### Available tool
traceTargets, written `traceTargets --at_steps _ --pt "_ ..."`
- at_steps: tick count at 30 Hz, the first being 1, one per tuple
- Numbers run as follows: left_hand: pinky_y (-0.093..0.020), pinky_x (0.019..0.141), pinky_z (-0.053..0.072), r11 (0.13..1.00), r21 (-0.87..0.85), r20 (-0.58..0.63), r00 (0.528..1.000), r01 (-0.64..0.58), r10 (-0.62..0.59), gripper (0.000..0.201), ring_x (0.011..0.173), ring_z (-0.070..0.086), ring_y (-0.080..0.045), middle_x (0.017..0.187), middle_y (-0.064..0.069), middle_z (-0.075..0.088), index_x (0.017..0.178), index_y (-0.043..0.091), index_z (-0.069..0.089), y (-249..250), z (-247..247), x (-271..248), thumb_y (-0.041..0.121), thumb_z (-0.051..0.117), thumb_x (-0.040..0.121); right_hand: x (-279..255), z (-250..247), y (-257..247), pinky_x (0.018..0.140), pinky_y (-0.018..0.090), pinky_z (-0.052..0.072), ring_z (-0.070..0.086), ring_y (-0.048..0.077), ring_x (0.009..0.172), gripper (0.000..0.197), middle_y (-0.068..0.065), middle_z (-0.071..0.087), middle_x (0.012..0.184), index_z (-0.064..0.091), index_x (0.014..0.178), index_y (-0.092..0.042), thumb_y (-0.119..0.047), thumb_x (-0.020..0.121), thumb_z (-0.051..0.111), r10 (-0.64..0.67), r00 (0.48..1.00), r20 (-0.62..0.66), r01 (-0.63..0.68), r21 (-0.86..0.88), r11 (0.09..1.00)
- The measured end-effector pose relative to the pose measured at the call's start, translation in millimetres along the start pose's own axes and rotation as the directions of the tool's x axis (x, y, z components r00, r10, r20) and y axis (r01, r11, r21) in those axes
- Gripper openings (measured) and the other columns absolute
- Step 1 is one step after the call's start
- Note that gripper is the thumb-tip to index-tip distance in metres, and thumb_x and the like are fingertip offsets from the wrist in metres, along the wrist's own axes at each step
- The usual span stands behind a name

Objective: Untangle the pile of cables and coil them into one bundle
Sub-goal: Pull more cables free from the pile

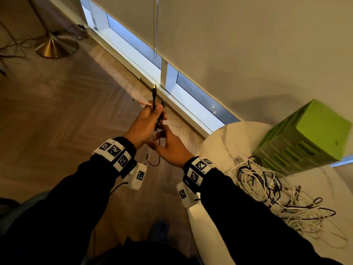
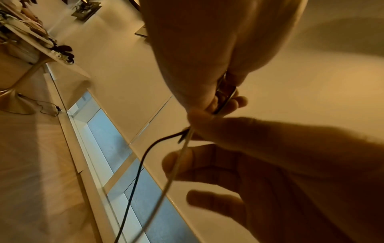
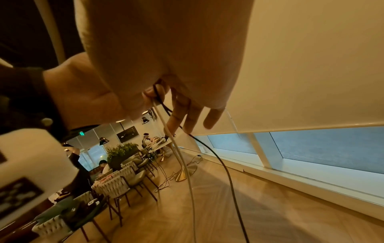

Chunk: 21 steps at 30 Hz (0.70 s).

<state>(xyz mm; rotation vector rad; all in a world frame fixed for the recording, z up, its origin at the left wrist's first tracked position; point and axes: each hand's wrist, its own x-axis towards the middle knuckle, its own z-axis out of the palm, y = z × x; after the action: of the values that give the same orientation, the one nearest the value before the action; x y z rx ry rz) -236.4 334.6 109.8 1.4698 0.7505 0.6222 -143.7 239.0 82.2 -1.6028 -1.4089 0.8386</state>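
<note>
My left hand (image 1: pixel 148 119) is raised over the floor and grips the ends of several cables. A black cable with a gold plug (image 1: pixel 154 92) sticks up from the fist, with a white cable end (image 1: pixel 143 103) beside it. Just below, my right hand (image 1: pixel 168 145) has its fingers (image 3: pixel 188 115) straight and spread. A black cable (image 3: pixel 225 172) and a white cable (image 3: pixel 188 164) run past those fingers and hang down. In the left wrist view the same black cable (image 2: pixel 141 164) and white cable (image 2: pixel 176 166) drop from the left hand (image 2: pixel 197 49). The tangled pile of cables (image 1: pixel 277 190) lies on the marble table (image 1: pixel 219 142).
An overturned green slotted crate (image 1: pixel 305 138) lies on the table behind the pile. A low window ledge (image 1: pixel 145 73) runs along the wall ahead. A brass lamp base (image 1: pixel 55 46) with floor cables stands far left. Chairs (image 3: pixel 124 180) and people show in the right wrist view.
</note>
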Motion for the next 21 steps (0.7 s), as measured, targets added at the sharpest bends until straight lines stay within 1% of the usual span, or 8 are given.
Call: traceTargets --at_steps 4,8,11,13,16,17,19,21 --pt "-0.022 0.071 0.043 0.996 0.082 0.003 1.0 -0.02 0.02 0.028 0.083 0.055 -0.009 0.09 0.005 0.062 0.097 0.027 0.058 -2.0 -1.4 11.1 0.041 0.035 0.108 -0.6 -1.8 15.8 0.082 0.032 0.057 0.067 0.012 0.088 0.008 0.003 0.07 0.1 0.055 0.108 -0.019 -0.024 0.105 0.05 0.001 0.988 -0.156 -0.023 -0.14 0.99" --pt "-0.021 0.078 0.043 0.99 0.137 -0.025 0.999 -0.038 0.042 0.028 0.075 0.054 0.002 0.09 0.007 0.059 0.096 0.029 0.057 -3.7 -1.8 21.2 0.038 0.034 0.109 -7.6 -10.0 27.2 0.072 0.034 0.053 0.063 0.018 0.082 0.012 0.0 0.065 0.091 0.049 0.098 -0.022 -0.026 0.107 0.041 -0.051 0.974 -0.22 -0.002 -0.237 0.972" --pt "-0.017 0.071 0.042 0.997 0.068 -0.105 0.994 -0.029 0.036 0.031 0.065 0.05 0.007 0.084 0.008 0.055 0.095 0.025 0.057 2.4 -7.6 27.0 0.036 0.032 0.11 -13.0 -22.1 46.4 0.065 0.037 0.041 0.053 0.021 0.072 0.014 -0.001 0.056 0.081 0.046 0.095 -0.018 -0.024 0.106 0.041 0.128 0.961 -0.245 -0.192 -0.256 0.947" --pt "-0.015 0.059 0.039 0.998 -0.061 -0.113 0.994 -0.014 0.007 0.037 0.059 0.046 0.002 0.077 0.007 0.053 0.09 0.021 0.056 9.9 -12.3 30.2 0.039 0.031 0.109 -16.3 -28.8 64.7 0.076 0.034 0.042 0.055 0.02 0.085 0.013 0.0 0.058 0.096 0.052 0.107 -0.013 -0.022 0.104 0.043 0.398 0.917 -0.019 -0.371 -0.405 0.835" --pt "-0.019 0.056 0.037 0.985 -0.173 -0.055 0.998 0.019 -0.029 0.04 0.057 0.045 -0.004 0.068 0.007 0.054 0.084 0.019 0.054 14.2 -12.4 32.1 0.043 0.032 0.108 -25.8 -32.1 75.3 0.112 0.042 0.036 0.042 0.031 0.135 0.064 0.01 0.043 0.148 0.034 0.152 -0.012 -0.032 0.097 0.06 0.668 0.697 0.261 -0.398 -0.634 0.664" --pt "-0.021 0.059 0.038 0.983 -0.182 -0.021 0.999 0.03 -0.034 0.04 0.059 0.047 -0.006 0.068 0.008 0.055 0.084 0.019 0.053 14.4 -10.1 31.1 0.044 0.033 0.108 -26.3 -32.7 69.0 0.117 0.044 0.029 0.032 0.033 0.143 0.083 0.011 0.031 0.155 0.022 0.157 -0.014 -0.04 0.092 0.067 0.67 0.705 0.231 -0.414 -0.633 0.654" --pt "-0.027 0.068 0.043 0.985 -0.169 0.056 0.998 0.029 -0.02 0.039 0.067 0.056 -0.011 0.072 0.004 0.061 0.085 0.017 0.053 13.0 -2.8 26.1 0.041 0.032 0.109 -20.0 -33.2 54.9 0.122 0.046 0.021 0.014 0.032 0.152 0.108 0.012 0.009 0.165 0.007 0.159 -0.019 -0.058 0.082 0.072 0.536 0.84 0.088 -0.416 -0.53 0.739" --pt "-0.026 0.08 0.048 0.997 -0.07 0.153 0.988 -0.012 0.023 0.038 0.083 0.066 -0.014 0.085 -0.001 0.068 0.086 0.015 0.05 15.1 6.1 19.5 0.035 0.028 0.11 -8.5 -28.9 33.6 0.123 0.044 0.022 0.014 0.026 0.153 0.105 0.009 0.011 0.167 0.01 0.158 -0.022 -0.064 0.082 0.068 0.291 0.955 0.058 -0.24 -0.427 0.872"
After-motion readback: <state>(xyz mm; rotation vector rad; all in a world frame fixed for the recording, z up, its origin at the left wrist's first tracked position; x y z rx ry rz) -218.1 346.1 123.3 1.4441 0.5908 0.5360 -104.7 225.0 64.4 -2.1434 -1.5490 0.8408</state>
